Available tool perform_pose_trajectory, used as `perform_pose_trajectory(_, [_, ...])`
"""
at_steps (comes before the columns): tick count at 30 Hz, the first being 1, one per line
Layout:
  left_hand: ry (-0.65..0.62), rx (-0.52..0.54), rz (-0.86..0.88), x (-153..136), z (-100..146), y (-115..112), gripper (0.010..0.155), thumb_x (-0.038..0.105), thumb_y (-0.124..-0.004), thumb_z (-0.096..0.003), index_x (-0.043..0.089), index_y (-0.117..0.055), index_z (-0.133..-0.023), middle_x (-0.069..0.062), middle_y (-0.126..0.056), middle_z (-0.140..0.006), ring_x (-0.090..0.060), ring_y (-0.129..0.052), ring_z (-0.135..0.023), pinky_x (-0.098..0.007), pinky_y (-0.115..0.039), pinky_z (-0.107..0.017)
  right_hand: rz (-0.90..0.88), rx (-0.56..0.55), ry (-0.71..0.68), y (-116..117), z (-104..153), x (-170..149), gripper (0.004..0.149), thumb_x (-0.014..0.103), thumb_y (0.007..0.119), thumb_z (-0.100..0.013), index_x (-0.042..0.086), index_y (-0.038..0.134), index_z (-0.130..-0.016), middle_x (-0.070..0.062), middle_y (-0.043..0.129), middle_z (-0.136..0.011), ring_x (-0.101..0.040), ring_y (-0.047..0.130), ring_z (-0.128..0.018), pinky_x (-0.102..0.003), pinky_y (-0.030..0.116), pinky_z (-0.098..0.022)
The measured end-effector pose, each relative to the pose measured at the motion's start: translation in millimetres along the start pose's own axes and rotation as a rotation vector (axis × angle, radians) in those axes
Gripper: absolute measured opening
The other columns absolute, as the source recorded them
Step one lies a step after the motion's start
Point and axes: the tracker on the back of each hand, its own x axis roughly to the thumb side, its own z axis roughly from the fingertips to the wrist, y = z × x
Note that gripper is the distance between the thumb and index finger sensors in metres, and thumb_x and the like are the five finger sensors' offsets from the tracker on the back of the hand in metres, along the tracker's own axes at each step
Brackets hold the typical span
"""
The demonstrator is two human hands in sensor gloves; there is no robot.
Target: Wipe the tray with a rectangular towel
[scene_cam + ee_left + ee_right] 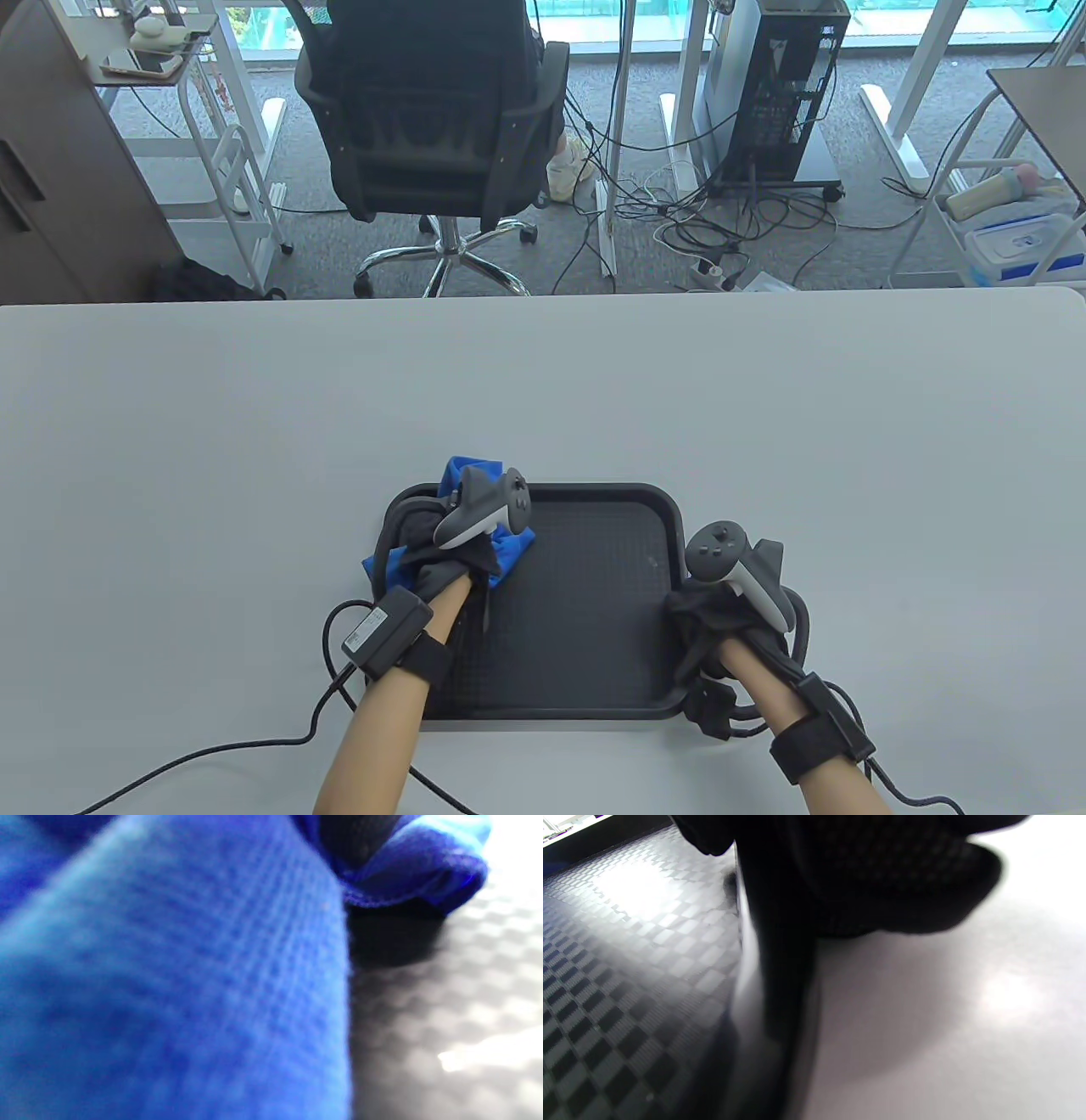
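Tray [585, 611]: black, rectangular, with rounded corners and a checkered floor; it lies flat on the bench near your edge, long side toward you.
Towel [513, 552]: blue, bunched rather than flat; it sits in the tray's far left corner, one fold spilling over the left rim and one rising past the far rim. In your left wrist view the towel [169, 984] fills most of the frame, its weave close to the lens, with the tray floor [445, 1005] beside it.
Left hand [450, 543]: you have it on top of the towel, pressing it against the tray floor; the tracker and cloth hide the fingers, so whether they are curled or flat I cannot tell.
Right hand [721, 611]: you hold it at the tray's right rim, gloved fingers closed over the edge; your right wrist view shows a dark finger [780, 942] down along the rim [746, 976], tray floor on one side, bench on the other.
Bench [254, 441]: pale grey.
Cables [254, 747]: they run from both wrists across the bench.
Beyond: an office chair [433, 110] stands behind the far edge.
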Motion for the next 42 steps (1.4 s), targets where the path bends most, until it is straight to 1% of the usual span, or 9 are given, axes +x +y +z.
perform_pose_trajectory(5, [0.039,-0.01,0.046,-24.0,1.6,-6.6,0.057,0.028,-0.075,-0.0508,0.026,-0.053,-0.103,-0.007,-0.059,-0.112,-0.025,-0.081,-0.087,-0.054,-0.066,-0.066,0.0,0.0,0.0,0.0,-0.1,-0.1,0.045,0.039,0.072,-0.049,0.0,0.068,-0.073,-0.015,0.091,-0.037,-0.022,0.096,-0.014,-0.036,0.083,-0.005])
perform_pose_trajectory(16, [0.016,-0.009,0.061,-26.4,5.7,-6.1,0.061,0.029,-0.074,-0.0506,0.023,-0.05,-0.106,-0.011,-0.055,-0.113,-0.026,-0.079,-0.089,-0.055,-0.064,-0.067,0.0,0.004,0.001,-0.1,-0.2,-0.2,0.045,0.039,0.072,-0.049,0.0,0.068,-0.072,-0.015,0.091,-0.037,-0.022,0.096,-0.014,-0.036,0.083,-0.005])
perform_pose_trajectory(24, [0.008,0.094,0.341,-73.6,49.1,42.8,0.062,0.028,-0.075,-0.0508,0.02,-0.051,-0.107,-0.015,-0.054,-0.113,-0.028,-0.079,-0.088,-0.055,-0.064,-0.066,-0.001,0.005,0.001,-0.5,-0.2,-0.3,0.045,0.039,0.072,-0.049,0.0,0.068,-0.073,-0.015,0.091,-0.037,-0.022,0.096,-0.014,-0.036,0.083,-0.005])
perform_pose_trajectory(27, [0.066,0.186,0.406,-104.9,66.5,67.4,0.062,0.028,-0.075,-0.051,0.02,-0.052,-0.108,-0.015,-0.055,-0.113,-0.028,-0.08,-0.088,-0.055,-0.065,-0.066,-0.001,0.006,0.001,-0.6,-0.3,-0.2,0.045,0.039,0.072,-0.049,0.0,0.068,-0.073,-0.015,0.091,-0.037,-0.022,0.096,-0.014,-0.036,0.083,-0.005])
perform_pose_trajectory(31, [0.179,0.334,0.447,-141.3,80.7,83.7,0.061,0.029,-0.075,-0.0511,0.021,-0.053,-0.107,-0.014,-0.057,-0.112,-0.027,-0.081,-0.087,-0.055,-0.066,-0.066,-0.004,0.009,0.001,-0.6,-0.5,-0.3,0.045,0.039,0.072,-0.049,0.0,0.068,-0.072,-0.015,0.091,-0.037,-0.022,0.096,-0.014,-0.036,0.083,-0.005])
perform_pose_trajectory(34, [0.285,0.445,0.514,-164.2,80.9,73.4,0.061,0.029,-0.075,-0.0509,0.022,-0.054,-0.107,-0.013,-0.058,-0.112,-0.027,-0.081,-0.087,-0.054,-0.067,-0.065,-0.005,0.01,0.001,-0.7,-0.6,-0.3,0.045,0.039,0.072,-0.049,0.0,0.068,-0.072,-0.015,0.091,-0.037,-0.022,0.096,-0.014,-0.036,0.083,-0.005])
perform_pose_trajectory(37, [0.399,0.512,0.505,-176.4,73.5,39.4,0.061,0.03,-0.075,-0.0508,0.022,-0.053,-0.107,-0.013,-0.058,-0.112,-0.026,-0.083,-0.086,-0.053,-0.068,-0.064,-0.008,0.009,0.0,-0.7,-0.6,-0.5,0.045,0.039,0.072,-0.049,0.0,0.068,-0.072,-0.015,0.091,-0.037,-0.022,0.096,-0.014,-0.036,0.083,-0.005])
perform_pose_trajectory(39, [0.426,0.459,0.471,-179.2,66.5,11.0,0.061,0.031,-0.076,-0.0505,0.021,-0.054,-0.107,-0.014,-0.058,-0.112,-0.026,-0.084,-0.085,-0.053,-0.069,-0.064,-0.008,0.01,0.001,-0.7,-0.7,-0.4,0.046,0.039,0.072,-0.049,0.0,0.068,-0.072,-0.015,0.091,-0.037,-0.022,0.096,-0.014,-0.036,0.083,-0.005])
perform_pose_trajectory(42, [0.408,0.294,0.451,-180.4,60.5,-31.4,0.062,0.032,-0.075,-0.0506,0.021,-0.053,-0.107,-0.014,-0.057,-0.112,-0.026,-0.084,-0.085,-0.053,-0.07,-0.064,-0.005,0.008,0.002,-0.8,-0.7,-0.4,0.045,0.039,0.072,-0.049,0.0,0.068,-0.073,-0.015,0.091,-0.037,-0.022,0.096,-0.014,-0.036,0.083,-0.005])
